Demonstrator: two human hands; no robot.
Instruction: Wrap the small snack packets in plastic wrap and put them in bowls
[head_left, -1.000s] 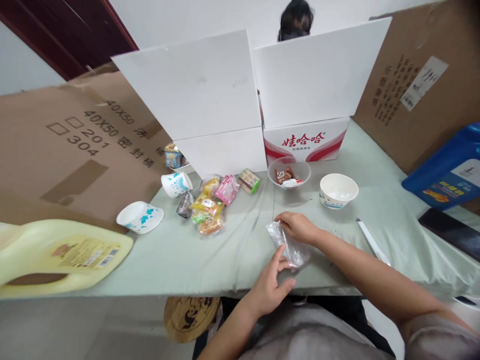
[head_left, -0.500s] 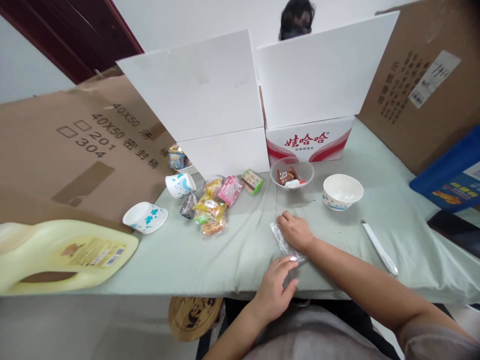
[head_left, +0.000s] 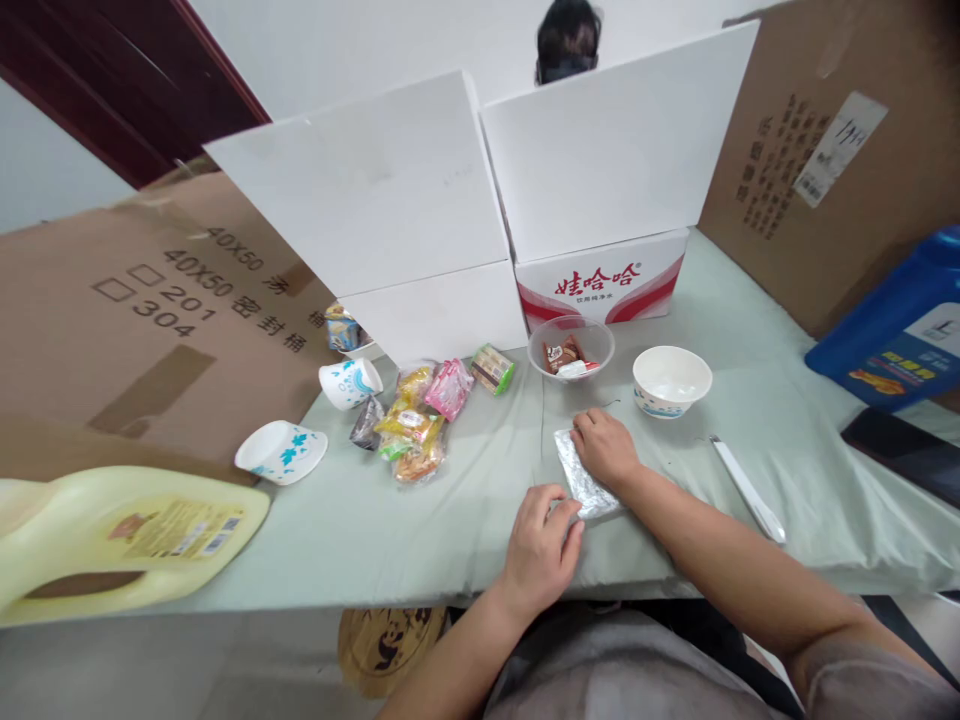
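A flat sheet of crinkled silver foil (head_left: 591, 492) lies on the cloth in front of me. My right hand (head_left: 604, 448) rests palm down across its upper right part, hiding some of it, with the fingers reaching towards the far edge. At the lower left edge of the foil is my left hand (head_left: 541, 545); its fingers are bent and loosely apart, the thumb separate, and the fingertips come close to or touch the edge. Beyond the foil stands a clear plastic bowl (head_left: 538, 362) with small wrapped snacks (head_left: 564, 354) in it.
To the right are a white paper bowl (head_left: 671, 378), a white utility knife (head_left: 748, 490), a phone (head_left: 900, 455) and a blue bottle (head_left: 892, 340). Wrapped snacks (head_left: 412, 425), tipped paper cups (head_left: 282, 452) and a yellow jug (head_left: 172, 530) lie left. White boxes (head_left: 442, 310) stand behind.
My view has shifted slightly. The foil shows broader and flatter, with my right hand a little farther right on it. My left thumb and fingers have drawn closer together at its edge.
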